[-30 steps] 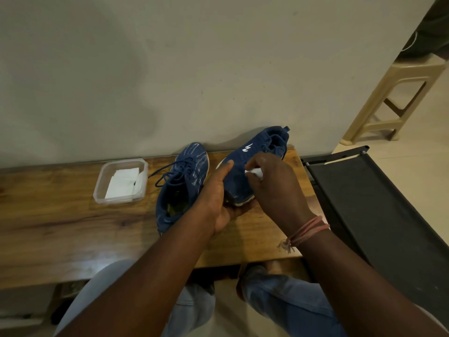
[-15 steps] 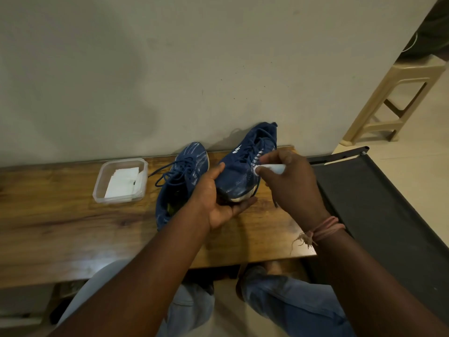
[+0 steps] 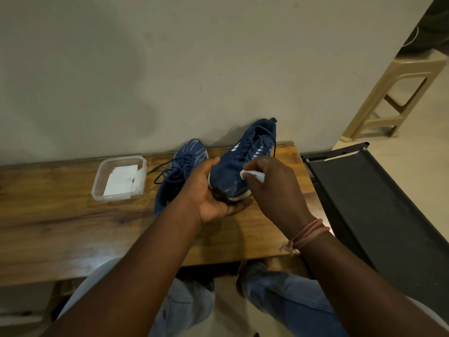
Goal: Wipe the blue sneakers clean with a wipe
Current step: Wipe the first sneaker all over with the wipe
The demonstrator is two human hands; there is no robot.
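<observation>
Held sneaker (image 3: 243, 164) sits just right of frame centre, toe toward the camera, heel raised toward the wall (image 3: 170, 69), laces up. Left hand (image 3: 209, 193) cups the toe end from below: thumb up along the shoe's left side, fingers curled under the white sole. Right hand (image 3: 274, 188) pinches a white wipe (image 3: 252, 175) in its fingertips, wipe touching the shoe's upper on its right side near the toe. Pink cord bracelet (image 3: 308, 233) on the right wrist.

Second sneaker (image 3: 179, 171) lies on the wooden table (image 3: 73, 227) just left of the held one, partly behind the left hand, laces loose. Further left, clear plastic container (image 3: 119, 177) with white wipes inside.

Right edge of frame: black fabric frame (image 3: 379, 203) beside the table. Upper right: beige plastic stool (image 3: 393, 93) on the floor. Bottom: the person's knees in blue jeans (image 3: 291, 300).
</observation>
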